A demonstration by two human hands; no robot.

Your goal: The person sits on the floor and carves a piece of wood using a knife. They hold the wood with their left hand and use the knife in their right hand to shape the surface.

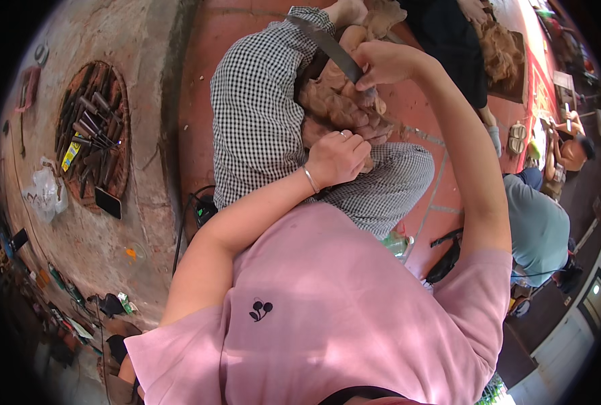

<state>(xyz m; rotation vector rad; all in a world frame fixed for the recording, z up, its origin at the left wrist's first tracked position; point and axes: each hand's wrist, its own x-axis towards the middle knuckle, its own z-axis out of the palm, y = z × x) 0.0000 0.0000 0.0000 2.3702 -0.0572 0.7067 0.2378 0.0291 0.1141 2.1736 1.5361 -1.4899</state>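
The right hand is closing its fingers tightly around the handle of a long flat-bladed chisel, whose grey blade is slanting up and to the left, away from the fist, while its lower end is pressing into the upper part of a reddish-brown wood carving. The left hand is resting on the lower edge of the carving, its fingers curled over the wood and gripping it, with a thin bracelet showing at the wrist. The carving is lying across the person's lap, between legs in black-and-white checked trousers, so cloth is hemming it in on the left and below. Just beyond its upper end another piece of carved wood is lying on the red tiled floor, beside a second person's dark-clothed legs.

To the left, a raised grey concrete ledge is running alongside the floor, its edge close to the checked knee. A round woven tray full of wooden-handled tools is sitting on it, well apart from both hands, with a dark phone at the tray's lower rim and a crumpled plastic bag near its left side. A black cable is trailing down over the ledge's edge near the left elbow. On the right, past the raised right arm, a person in a grey-blue shirt is sitting near, narrowing the room there.
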